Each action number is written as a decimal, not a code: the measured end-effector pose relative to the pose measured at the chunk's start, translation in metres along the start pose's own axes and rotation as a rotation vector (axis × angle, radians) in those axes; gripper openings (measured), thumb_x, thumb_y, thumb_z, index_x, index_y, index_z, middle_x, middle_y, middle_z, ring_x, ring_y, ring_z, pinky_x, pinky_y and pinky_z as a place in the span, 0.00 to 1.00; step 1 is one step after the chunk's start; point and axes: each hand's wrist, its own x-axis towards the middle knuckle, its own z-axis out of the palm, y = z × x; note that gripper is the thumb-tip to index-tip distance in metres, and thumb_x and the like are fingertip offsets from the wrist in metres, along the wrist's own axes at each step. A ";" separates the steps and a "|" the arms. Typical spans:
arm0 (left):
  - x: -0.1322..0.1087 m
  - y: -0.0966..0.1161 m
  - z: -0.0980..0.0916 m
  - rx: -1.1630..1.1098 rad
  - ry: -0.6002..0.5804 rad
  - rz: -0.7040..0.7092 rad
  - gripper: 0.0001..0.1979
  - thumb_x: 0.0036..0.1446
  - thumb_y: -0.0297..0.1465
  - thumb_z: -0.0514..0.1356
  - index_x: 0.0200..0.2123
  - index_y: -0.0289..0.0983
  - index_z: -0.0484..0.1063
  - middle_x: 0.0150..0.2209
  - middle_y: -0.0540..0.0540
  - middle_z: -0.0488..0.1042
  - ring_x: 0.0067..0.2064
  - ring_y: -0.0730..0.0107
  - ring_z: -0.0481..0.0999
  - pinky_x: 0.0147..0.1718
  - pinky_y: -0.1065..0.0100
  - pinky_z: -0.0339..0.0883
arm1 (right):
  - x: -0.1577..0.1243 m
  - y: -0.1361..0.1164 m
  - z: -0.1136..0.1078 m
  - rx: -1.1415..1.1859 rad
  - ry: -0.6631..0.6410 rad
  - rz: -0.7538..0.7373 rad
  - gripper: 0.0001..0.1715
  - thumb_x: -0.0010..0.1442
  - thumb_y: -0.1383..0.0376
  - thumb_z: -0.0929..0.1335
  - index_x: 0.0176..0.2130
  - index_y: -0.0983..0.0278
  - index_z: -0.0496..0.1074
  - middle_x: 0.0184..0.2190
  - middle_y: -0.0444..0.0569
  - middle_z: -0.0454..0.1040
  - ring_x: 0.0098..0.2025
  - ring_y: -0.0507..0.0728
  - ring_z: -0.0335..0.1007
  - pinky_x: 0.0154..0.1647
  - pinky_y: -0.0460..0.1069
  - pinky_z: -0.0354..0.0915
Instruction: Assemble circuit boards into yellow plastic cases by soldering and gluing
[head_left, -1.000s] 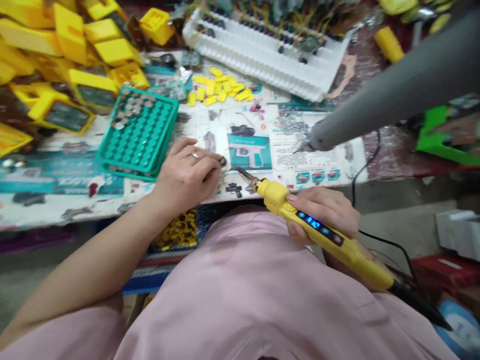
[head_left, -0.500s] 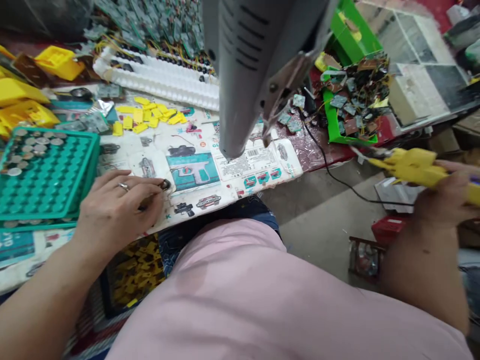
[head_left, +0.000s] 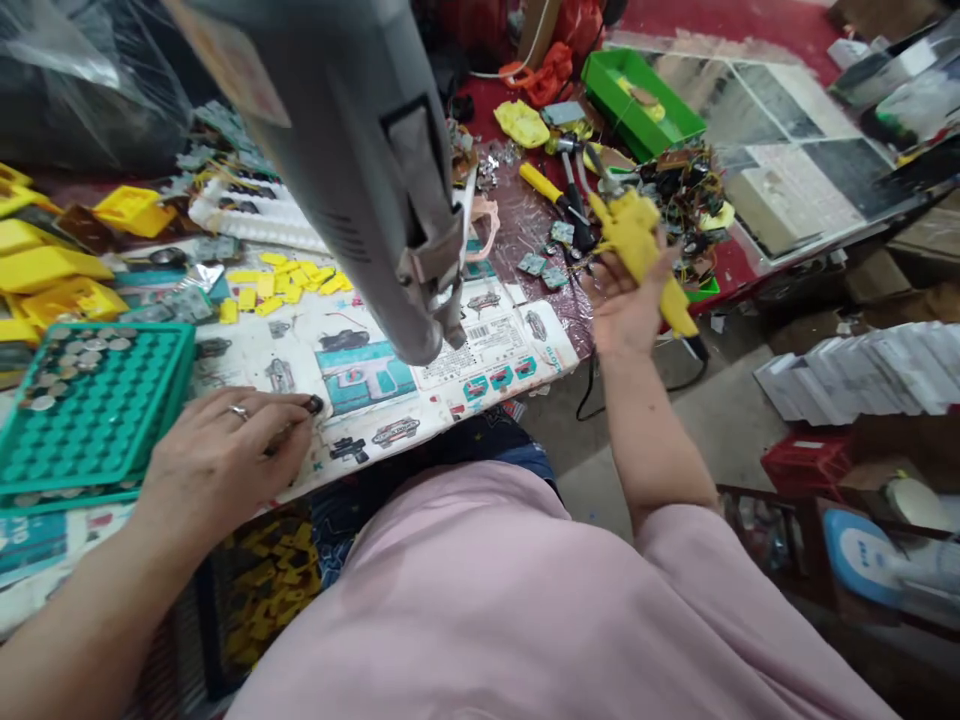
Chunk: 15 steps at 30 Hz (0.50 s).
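Observation:
My left hand rests on the printed paper at the table's near edge, its fingertips pinching a small dark round part. Just left of it lies a teal tray with round pockets, several of them holding coin cells. My right hand is stretched out to the right over the red mat, gripping a yellow soldering iron whose black cable hangs off the table edge. The iron's tip points toward the tools and circuit boards at the back right.
A grey lamp head hangs low over the middle of the table. Yellow plastic shells pile up at left, small yellow tabs and a white foam rack behind. A green bin, pliers and a screwdriver lie at right.
My right hand has carried the soldering iron from in front of my body out to the right and up over the red mat. My left hand has stayed on the small part.

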 end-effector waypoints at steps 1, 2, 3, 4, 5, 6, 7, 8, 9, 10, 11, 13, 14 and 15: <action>0.000 0.000 0.000 -0.003 0.000 -0.012 0.06 0.61 0.27 0.60 0.30 0.40 0.68 0.34 0.47 0.82 0.35 0.61 0.81 0.39 0.60 0.73 | 0.007 0.010 0.012 -0.012 -0.053 0.018 0.40 0.62 0.33 0.56 0.59 0.54 0.64 0.37 0.39 0.78 0.38 0.49 0.75 0.44 0.52 0.75; -0.001 0.001 -0.001 -0.010 0.005 -0.026 0.06 0.61 0.27 0.60 0.30 0.40 0.68 0.34 0.48 0.82 0.35 0.61 0.81 0.40 0.59 0.73 | 0.014 0.020 0.022 -0.031 -0.111 0.033 0.42 0.60 0.31 0.56 0.59 0.53 0.64 0.38 0.40 0.79 0.41 0.50 0.74 0.48 0.54 0.74; -0.001 0.001 -0.002 -0.021 0.008 -0.039 0.06 0.61 0.28 0.60 0.31 0.41 0.67 0.35 0.48 0.82 0.35 0.61 0.81 0.39 0.59 0.74 | 0.022 0.032 0.030 -0.053 -0.160 0.046 0.44 0.57 0.29 0.55 0.58 0.52 0.66 0.38 0.40 0.79 0.42 0.51 0.73 0.51 0.56 0.73; -0.001 0.002 -0.002 -0.034 0.008 -0.047 0.06 0.60 0.27 0.61 0.31 0.41 0.66 0.35 0.48 0.82 0.34 0.61 0.81 0.39 0.58 0.75 | 0.031 0.043 0.036 -0.076 -0.196 0.060 0.47 0.54 0.26 0.55 0.55 0.52 0.69 0.36 0.42 0.80 0.42 0.52 0.72 0.51 0.57 0.73; -0.001 0.003 -0.003 -0.049 0.005 -0.050 0.06 0.60 0.27 0.61 0.32 0.41 0.66 0.35 0.48 0.82 0.34 0.60 0.81 0.39 0.57 0.75 | 0.041 0.054 0.039 -0.102 -0.210 0.077 0.50 0.50 0.24 0.55 0.51 0.54 0.71 0.34 0.43 0.80 0.42 0.53 0.72 0.51 0.58 0.72; -0.001 0.003 -0.003 -0.067 -0.004 -0.050 0.06 0.59 0.26 0.61 0.32 0.41 0.66 0.36 0.46 0.82 0.35 0.59 0.81 0.40 0.56 0.75 | 0.052 0.063 0.040 -0.134 -0.212 0.084 0.52 0.47 0.22 0.54 0.48 0.56 0.72 0.32 0.44 0.80 0.41 0.54 0.72 0.49 0.59 0.72; -0.001 0.003 -0.004 -0.084 -0.016 -0.050 0.06 0.59 0.26 0.61 0.33 0.41 0.66 0.37 0.45 0.82 0.35 0.58 0.81 0.40 0.55 0.76 | 0.065 0.069 0.038 -0.169 -0.206 0.081 0.54 0.45 0.21 0.53 0.45 0.57 0.73 0.30 0.45 0.79 0.40 0.56 0.72 0.48 0.60 0.72; -0.001 0.003 -0.004 -0.100 -0.028 -0.054 0.06 0.59 0.26 0.61 0.34 0.41 0.66 0.38 0.45 0.82 0.35 0.58 0.81 0.40 0.54 0.76 | 0.078 0.072 0.035 -0.235 -0.194 0.056 0.56 0.44 0.21 0.50 0.42 0.58 0.73 0.28 0.45 0.78 0.39 0.56 0.73 0.46 0.60 0.72; -0.002 0.003 -0.004 -0.116 -0.035 -0.063 0.06 0.59 0.26 0.61 0.34 0.42 0.66 0.38 0.45 0.82 0.36 0.58 0.81 0.41 0.54 0.76 | 0.091 0.072 0.029 -0.297 -0.180 0.010 0.57 0.45 0.21 0.47 0.40 0.59 0.74 0.27 0.45 0.77 0.38 0.55 0.73 0.44 0.59 0.72; -0.003 0.003 -0.003 -0.130 -0.039 -0.073 0.06 0.59 0.26 0.61 0.34 0.42 0.67 0.38 0.45 0.82 0.36 0.58 0.81 0.41 0.54 0.76 | 0.105 0.068 0.021 -0.308 -0.154 -0.017 0.57 0.45 0.21 0.46 0.38 0.59 0.74 0.26 0.45 0.76 0.38 0.53 0.72 0.45 0.57 0.71; -0.004 0.002 -0.003 -0.138 -0.045 -0.085 0.05 0.59 0.26 0.61 0.34 0.42 0.67 0.39 0.46 0.82 0.36 0.58 0.81 0.42 0.54 0.75 | 0.116 0.061 0.013 -0.312 -0.130 -0.022 0.55 0.45 0.22 0.45 0.36 0.56 0.73 0.25 0.44 0.76 0.37 0.51 0.70 0.46 0.54 0.70; -0.005 0.002 -0.003 -0.147 -0.064 -0.102 0.05 0.59 0.27 0.61 0.34 0.43 0.67 0.39 0.47 0.82 0.37 0.58 0.81 0.42 0.54 0.75 | 0.132 0.042 -0.005 -0.303 -0.071 -0.055 0.56 0.48 0.23 0.43 0.38 0.59 0.72 0.26 0.46 0.76 0.35 0.51 0.69 0.43 0.55 0.71; -0.005 0.002 -0.003 -0.150 -0.072 -0.108 0.05 0.59 0.27 0.60 0.34 0.43 0.67 0.40 0.48 0.82 0.38 0.58 0.81 0.42 0.54 0.75 | 0.133 0.034 -0.012 -0.296 -0.044 -0.077 0.56 0.50 0.24 0.43 0.39 0.61 0.71 0.28 0.47 0.76 0.34 0.51 0.68 0.42 0.55 0.71; -0.005 0.002 -0.004 -0.152 -0.075 -0.112 0.05 0.59 0.28 0.60 0.34 0.44 0.67 0.40 0.49 0.82 0.38 0.58 0.81 0.42 0.54 0.75 | 0.131 0.026 -0.019 -0.287 -0.023 -0.102 0.55 0.52 0.25 0.44 0.40 0.62 0.71 0.29 0.48 0.76 0.33 0.52 0.68 0.40 0.54 0.71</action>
